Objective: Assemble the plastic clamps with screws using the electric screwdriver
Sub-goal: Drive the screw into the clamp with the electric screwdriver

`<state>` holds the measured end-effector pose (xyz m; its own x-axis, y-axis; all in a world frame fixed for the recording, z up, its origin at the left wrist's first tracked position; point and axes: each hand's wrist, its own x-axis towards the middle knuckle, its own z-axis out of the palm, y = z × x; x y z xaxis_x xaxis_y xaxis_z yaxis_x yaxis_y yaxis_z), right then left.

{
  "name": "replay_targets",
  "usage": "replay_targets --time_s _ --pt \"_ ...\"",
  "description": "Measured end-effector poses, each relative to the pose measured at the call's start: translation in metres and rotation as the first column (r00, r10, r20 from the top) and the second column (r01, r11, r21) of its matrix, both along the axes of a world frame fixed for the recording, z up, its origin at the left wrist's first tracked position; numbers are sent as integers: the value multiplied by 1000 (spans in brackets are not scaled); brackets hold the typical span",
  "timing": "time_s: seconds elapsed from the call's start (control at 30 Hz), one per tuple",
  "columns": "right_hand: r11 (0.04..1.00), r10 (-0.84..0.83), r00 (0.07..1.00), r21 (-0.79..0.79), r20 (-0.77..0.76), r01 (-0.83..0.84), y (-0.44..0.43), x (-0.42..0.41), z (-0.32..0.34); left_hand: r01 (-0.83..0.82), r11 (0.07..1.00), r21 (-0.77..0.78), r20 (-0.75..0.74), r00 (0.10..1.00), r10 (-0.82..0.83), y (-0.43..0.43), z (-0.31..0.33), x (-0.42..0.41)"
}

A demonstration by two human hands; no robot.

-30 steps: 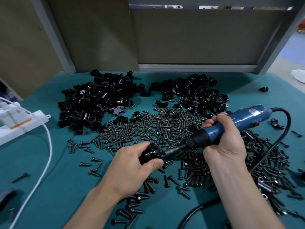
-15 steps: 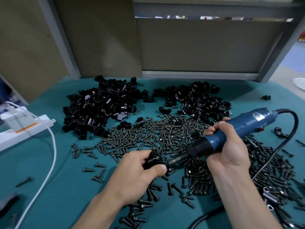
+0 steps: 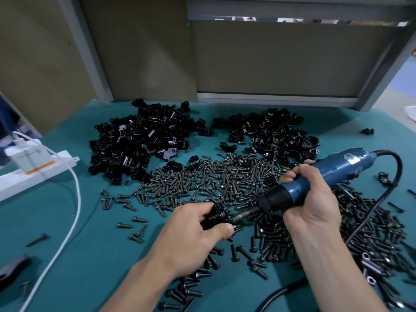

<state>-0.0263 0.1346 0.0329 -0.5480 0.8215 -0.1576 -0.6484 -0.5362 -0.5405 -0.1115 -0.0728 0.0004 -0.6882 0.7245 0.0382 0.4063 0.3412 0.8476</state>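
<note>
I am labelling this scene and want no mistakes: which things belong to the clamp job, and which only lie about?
In the job: left hand, holding a clamp; right hand, gripping the screwdriver, its tip at the clamp; loose screws; piles of clamps.
Lying about: white power strip; white cable; a dark thing at the left edge, unclear what.

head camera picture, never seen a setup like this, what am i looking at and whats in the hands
No machine here: a person wears a camera on the head, so you look down at their two hands. The left hand grips a small black clamp. The right hand holds a blue corded electric screwdriver, its tip at the clamp. On the green table lie loose screws and heaps of black clamp parts. A white power strip sits at the left.
</note>
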Motion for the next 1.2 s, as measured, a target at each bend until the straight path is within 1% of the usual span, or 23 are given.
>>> replay_targets --time_s 0.37,1.03,1.2 --pt "997 -3 1000 -79 -28 1 -6 -7 -6 -44 999 33 -6 999 44 -2 -3 -1" --pt "996 32 998 -84 -58 -36 -8 -8 -9 -52 995 85 6 999 51 -3 -2 2" --pt "994 31 998 -104 -61 -37 -8 -9 -8 -48 995 91 -23 998 50 -2 1 2"
